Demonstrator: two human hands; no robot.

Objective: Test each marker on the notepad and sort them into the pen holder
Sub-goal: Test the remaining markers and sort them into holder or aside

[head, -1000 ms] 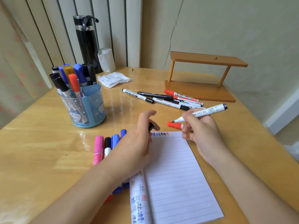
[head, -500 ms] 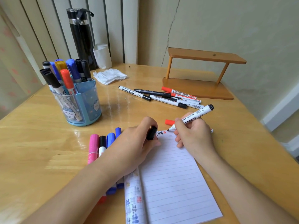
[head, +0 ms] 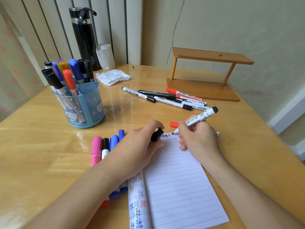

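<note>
Table [head: 41, 146] fills most of my view, light wood. Notepad [head: 178, 187] lies open at the near edge, lined page up. I see coloured test marks down its left strip and at the top left corner.

Wooden stand [head: 203, 95] is far right, against the wall. Black flask [head: 84, 38] stands upright far left, by the blinds.

Blue holder [head: 89, 104] stands upright left of centre, in front of the flask. It is packed with capped markers, caps up: black, blue, yellow, red.

Left hand [head: 137, 151] rests on the notepad's upper left. Thumb and fingers pinch a black cap [head: 156, 135] at the page's top edge.

Right hand [head: 198, 139] is curled round a white marker [head: 201, 117] in a writing grip, black end pointing up and away. Its tip is down at the top of the page beside a red mark. I can't tell whether it is on the paper or just off it.

Loose pile [head: 165, 98] of markers lies flat between holder and stand. Most have black caps, one is a red whiteboard one.

Row [head: 105, 146] of markers sits just left of the notepad, side by side: pink, black-and-white, two blue. My view of their lower parts is blocked by the left forearm.

Crumpled tissue [head: 113, 76] lies behind the pile, near the flask. Red marker [head: 174, 124] lies flat just behind the right hand, mostly hidden by it.
</note>
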